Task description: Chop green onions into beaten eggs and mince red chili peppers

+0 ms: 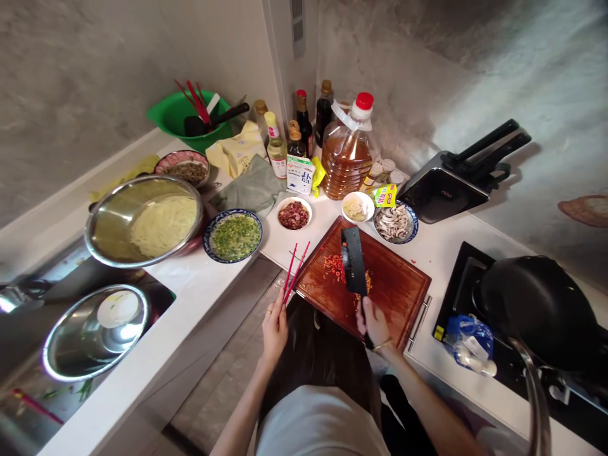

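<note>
My right hand (375, 324) is closed round the handle of a black cleaver (354, 261), whose blade lies over the wooden cutting board (393, 276). Chopped red pepper bits (334, 266) and yellowish bits are scattered on the board beside and partly under the blade. My left hand (275, 326), just off the board's left edge, grips a pair of red chopsticks (293, 276) pointing up and away from me. Behind the board stand a small bowl of diced dark red meat (294, 215), a bowl of minced garlic-like bits (357, 208) and a bowl of sliced mushrooms (396, 223).
To the left are a bowl of chopped greens (234, 235) and a steel bowl of noodles (145, 221). A large oil jug (348, 152) and knife block (441, 187) stand behind. A black wok (541, 310) sits on the stove at right. Another steel bowl (95, 335) is in the sink.
</note>
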`<state>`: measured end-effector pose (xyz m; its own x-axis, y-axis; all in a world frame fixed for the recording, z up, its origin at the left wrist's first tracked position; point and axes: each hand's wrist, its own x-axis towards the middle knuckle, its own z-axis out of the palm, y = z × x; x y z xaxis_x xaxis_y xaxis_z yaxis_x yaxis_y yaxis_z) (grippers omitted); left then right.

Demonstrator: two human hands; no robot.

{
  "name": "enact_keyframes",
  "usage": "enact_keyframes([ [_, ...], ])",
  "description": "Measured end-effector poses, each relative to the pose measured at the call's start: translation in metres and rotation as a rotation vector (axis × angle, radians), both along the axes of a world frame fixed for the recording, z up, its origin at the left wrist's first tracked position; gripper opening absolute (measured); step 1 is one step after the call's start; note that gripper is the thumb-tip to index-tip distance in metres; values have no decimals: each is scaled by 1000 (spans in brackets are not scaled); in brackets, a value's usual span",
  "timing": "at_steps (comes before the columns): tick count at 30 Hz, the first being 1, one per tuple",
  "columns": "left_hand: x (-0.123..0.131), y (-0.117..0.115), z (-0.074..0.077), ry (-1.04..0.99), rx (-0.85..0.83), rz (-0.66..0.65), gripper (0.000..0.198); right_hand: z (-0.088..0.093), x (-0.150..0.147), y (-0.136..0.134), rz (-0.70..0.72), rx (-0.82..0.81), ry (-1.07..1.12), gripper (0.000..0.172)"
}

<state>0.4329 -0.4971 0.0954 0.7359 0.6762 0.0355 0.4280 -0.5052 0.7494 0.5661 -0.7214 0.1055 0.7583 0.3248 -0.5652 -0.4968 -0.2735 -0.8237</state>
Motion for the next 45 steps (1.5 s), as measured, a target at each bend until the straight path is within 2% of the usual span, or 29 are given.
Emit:
enact_keyframes([
  [2,1,9,6,-7,10,-37,45,-7,-24,50,-122,200,184,45],
  [4,2,21,11,-14,20,-88,44,-17,-36,93,-212,299,270,49],
  [6,2,33,14,0,29,-139,45,-28,-42,122,-284,330,289,51],
  [8,4,45,15,20,41,-189,45,-36,-46,137,-343,316,284,52],
  [11,10,59,14,21,56,-270,46,-42,-56,138,-413,263,273,52],
  [14,21,68,13,17,52,-352,46,-42,-68,121,-514,218,242,52],
  [17,32,69,10,8,37,-420,44,-37,-78,101,-654,209,249,53],
  [20,40,68,7,-7,25,-469,43,-28,-82,92,-723,242,261,51],
  [22,45,67,7,-15,24,-493,43,-21,-82,99,-721,273,250,50],
  [25,49,68,9,-22,38,-502,43,-15,-77,124,-666,314,235,51],
  [28,52,71,13,-25,57,-494,44,-19,-73,149,-615,315,255,52],
  [30,52,74,13,-24,70,-488,44,-26,-72,155,-606,295,277,51],
  [32,53,75,12,-10,72,-484,45,-34,-74,150,-633,251,276,52],
  [35,54,73,7,-7,57,-476,45,-37,-80,126,-690,165,243,53],
  [37,57,69,4,-15,52,-488,45,-33,-83,105,-631,125,213,53],
  [39,63,65,2,4,71,-525,45,-23,-86,81,-518,4,95,52],
  [42,78,59,0,56,148,-583,45,-9,-81,42,-352,-431,-226,48],
  [45,104,52,-5,92,255,-584,46,-7,-62,2,-222,-926,-414,45],
])
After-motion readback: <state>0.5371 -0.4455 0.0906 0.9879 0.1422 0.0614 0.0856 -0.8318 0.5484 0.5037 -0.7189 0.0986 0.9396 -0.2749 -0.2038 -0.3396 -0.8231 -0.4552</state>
